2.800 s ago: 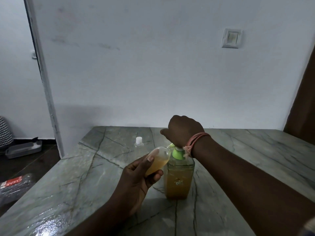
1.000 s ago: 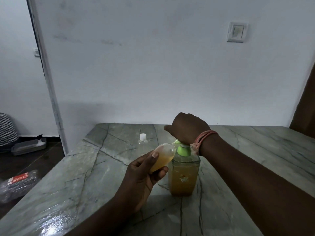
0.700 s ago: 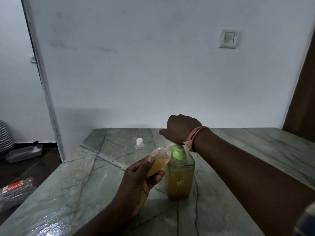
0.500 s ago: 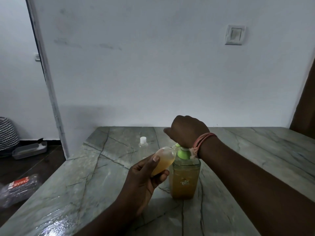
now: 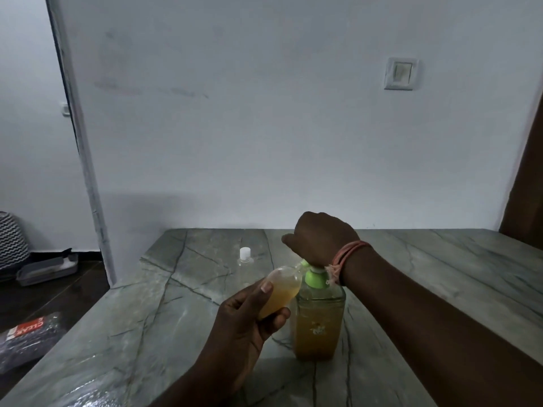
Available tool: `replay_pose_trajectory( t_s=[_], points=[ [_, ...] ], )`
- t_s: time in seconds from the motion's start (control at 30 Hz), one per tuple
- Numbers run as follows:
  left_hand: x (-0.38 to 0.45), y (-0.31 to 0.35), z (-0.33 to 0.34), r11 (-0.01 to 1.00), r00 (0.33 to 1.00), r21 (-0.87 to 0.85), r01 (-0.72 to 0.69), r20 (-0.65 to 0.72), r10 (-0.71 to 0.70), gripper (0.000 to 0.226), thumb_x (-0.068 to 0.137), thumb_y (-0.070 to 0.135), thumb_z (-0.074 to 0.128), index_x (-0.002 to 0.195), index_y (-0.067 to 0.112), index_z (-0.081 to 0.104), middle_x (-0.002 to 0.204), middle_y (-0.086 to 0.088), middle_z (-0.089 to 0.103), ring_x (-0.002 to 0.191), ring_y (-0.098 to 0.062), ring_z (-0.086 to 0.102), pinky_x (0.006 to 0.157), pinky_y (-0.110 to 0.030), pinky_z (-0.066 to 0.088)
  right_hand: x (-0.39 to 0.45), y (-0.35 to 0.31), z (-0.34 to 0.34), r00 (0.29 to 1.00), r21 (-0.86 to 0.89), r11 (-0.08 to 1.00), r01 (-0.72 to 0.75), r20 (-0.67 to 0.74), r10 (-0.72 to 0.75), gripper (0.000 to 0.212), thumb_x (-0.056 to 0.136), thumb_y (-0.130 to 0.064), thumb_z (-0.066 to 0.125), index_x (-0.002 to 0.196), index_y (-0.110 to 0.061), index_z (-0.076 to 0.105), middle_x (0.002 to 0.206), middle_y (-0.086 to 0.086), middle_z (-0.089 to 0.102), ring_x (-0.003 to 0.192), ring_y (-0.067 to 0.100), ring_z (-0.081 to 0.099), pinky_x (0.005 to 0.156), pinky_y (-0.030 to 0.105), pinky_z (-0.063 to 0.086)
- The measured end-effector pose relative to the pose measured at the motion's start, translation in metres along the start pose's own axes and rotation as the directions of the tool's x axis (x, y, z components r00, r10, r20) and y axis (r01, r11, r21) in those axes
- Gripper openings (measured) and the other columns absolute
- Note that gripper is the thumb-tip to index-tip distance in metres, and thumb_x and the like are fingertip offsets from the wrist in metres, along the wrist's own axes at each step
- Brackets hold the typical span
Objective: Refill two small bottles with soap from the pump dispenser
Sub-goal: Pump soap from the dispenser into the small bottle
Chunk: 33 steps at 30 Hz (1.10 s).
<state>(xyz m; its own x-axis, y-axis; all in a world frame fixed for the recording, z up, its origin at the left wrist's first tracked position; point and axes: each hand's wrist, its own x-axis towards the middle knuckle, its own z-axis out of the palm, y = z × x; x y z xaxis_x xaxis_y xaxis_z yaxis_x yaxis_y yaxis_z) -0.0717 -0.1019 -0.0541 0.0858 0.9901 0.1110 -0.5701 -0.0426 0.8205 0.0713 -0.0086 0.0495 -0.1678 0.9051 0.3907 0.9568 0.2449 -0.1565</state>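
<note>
My left hand grips a small clear bottle, partly filled with amber soap and tilted so its mouth meets the green nozzle. The pump dispenser, square and clear with amber soap and a green collar, stands on the marble table. My right hand, a pink band at the wrist, sits curled on top of the pump head and hides it. A second small clear bottle with a white cap stands upright farther back, to the left of the dispenser.
The table butts against a white wall with a light switch. Left of the table edge the dark floor holds a grey tray, a striped basket and a wrapped package. A brown panel borders the right.
Both hands, the small bottle and the dispenser keep the same arrangement; only my head view sways slightly.
</note>
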Motion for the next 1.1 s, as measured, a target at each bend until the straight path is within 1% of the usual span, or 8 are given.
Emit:
replay_pose_trajectory(
  t_s=[0.27,0.5,0.63,0.73,0.8,0.87,0.97,1.1],
  points=[
    [-0.002,0.0,0.002,1.0,1.0,0.006,-0.015,0.006,0.015,0.027,0.08,0.022,0.064,0.1,0.012,0.079,0.078,-0.006,0.074,0.071,-0.022,0.064,0.062,-0.025,0.057,0.002,-0.003,-0.012,0.998,-0.083,0.995,0.06,0.017,-0.059,0.038,0.091,-0.048,0.051,0.065,-0.023,0.038,0.066,-0.004,0.04,0.074,0.023,0.051,0.068,0.031,0.039],
    [0.0,0.0,0.001,1.0,1.0,0.02,-0.015,0.003,0.015,0.025,0.08,0.022,0.065,0.098,0.016,0.08,0.078,-0.006,0.074,0.068,-0.02,0.065,0.062,-0.025,0.057,0.003,0.005,0.004,1.0,0.048,0.999,-0.006,-0.016,0.006,0.04,0.085,-0.048,0.055,0.058,-0.02,0.046,0.063,-0.001,0.053,0.068,0.025,0.059,0.063,0.03,0.042],
    [0.0,0.0,0.001,1.0,1.0,0.0,-0.004,-0.013,0.004,0.027,0.079,0.02,0.066,0.1,0.01,0.079,0.087,-0.013,0.071,0.069,-0.022,0.066,0.059,-0.025,0.057,-0.001,0.0,-0.005,0.999,-0.053,0.998,0.04,-0.026,-0.042,0.037,0.089,-0.046,0.052,0.064,-0.02,0.045,0.064,-0.003,0.046,0.07,0.024,0.054,0.065,0.03,0.039],
    [0.0,0.001,0.001,1.0,1.0,-0.012,0.006,-0.015,-0.006,0.028,0.078,0.02,0.068,0.101,0.01,0.079,0.098,-0.02,0.066,0.069,-0.022,0.067,0.058,-0.025,0.057,0.0,-0.005,-0.013,0.994,-0.145,0.984,0.101,-0.033,-0.107,0.032,0.092,-0.047,0.049,0.076,-0.019,0.047,0.071,-0.002,0.044,0.073,0.024,0.051,0.067,0.031,0.039],
    [0.002,0.0,-0.001,1.0,1.0,-0.013,0.003,-0.019,-0.003,0.031,0.075,0.022,0.07,0.101,0.01,0.078,0.104,-0.021,0.063,0.069,-0.022,0.068,0.058,-0.025,0.057,0.001,-0.006,-0.01,0.992,-0.147,0.985,0.094,-0.076,-0.106,0.034,0.093,-0.048,0.049,0.077,-0.018,0.046,0.073,-0.002,0.044,0.073,0.024,0.049,0.068,0.031,0.039],
    [0.003,-0.001,-0.001,1.0,1.0,-0.017,-0.003,-0.009,0.002,0.031,0.075,0.023,0.069,0.101,0.009,0.079,0.097,-0.02,0.065,0.07,-0.023,0.067,0.058,-0.026,0.057,0.0,-0.003,-0.001,0.992,-0.083,0.995,0.048,-0.11,-0.057,0.038,0.091,-0.046,0.051,0.068,-0.017,0.045,0.067,-0.004,0.045,0.068,0.023,0.05,0.064,0.03,0.038],
    [0.006,-0.003,-0.002,1.0,1.0,-0.027,0.002,-0.008,-0.002,0.027,0.077,0.02,0.068,0.098,0.009,0.079,0.083,-0.016,0.069,0.068,-0.023,0.066,0.057,-0.025,0.057,0.004,0.005,0.005,0.999,0.013,1.0,0.002,-0.046,-0.001,0.036,0.086,-0.042,0.055,0.059,-0.019,0.046,0.062,-0.001,0.052,0.062,0.021,0.055,0.058,0.028,0.039],
    [0.003,-0.002,0.001,1.0,1.0,-0.013,0.004,-0.002,-0.004,0.023,0.078,0.02,0.066,0.095,0.012,0.081,0.076,-0.011,0.073,0.068,-0.022,0.066,0.057,-0.025,0.058,0.004,0.004,0.001,1.0,-0.012,1.0,-0.008,-0.012,0.007,0.037,0.088,-0.044,0.055,0.062,-0.021,0.043,0.064,-0.003,0.047,0.07,0.024,0.055,0.064,0.029,0.041]
  ],
)
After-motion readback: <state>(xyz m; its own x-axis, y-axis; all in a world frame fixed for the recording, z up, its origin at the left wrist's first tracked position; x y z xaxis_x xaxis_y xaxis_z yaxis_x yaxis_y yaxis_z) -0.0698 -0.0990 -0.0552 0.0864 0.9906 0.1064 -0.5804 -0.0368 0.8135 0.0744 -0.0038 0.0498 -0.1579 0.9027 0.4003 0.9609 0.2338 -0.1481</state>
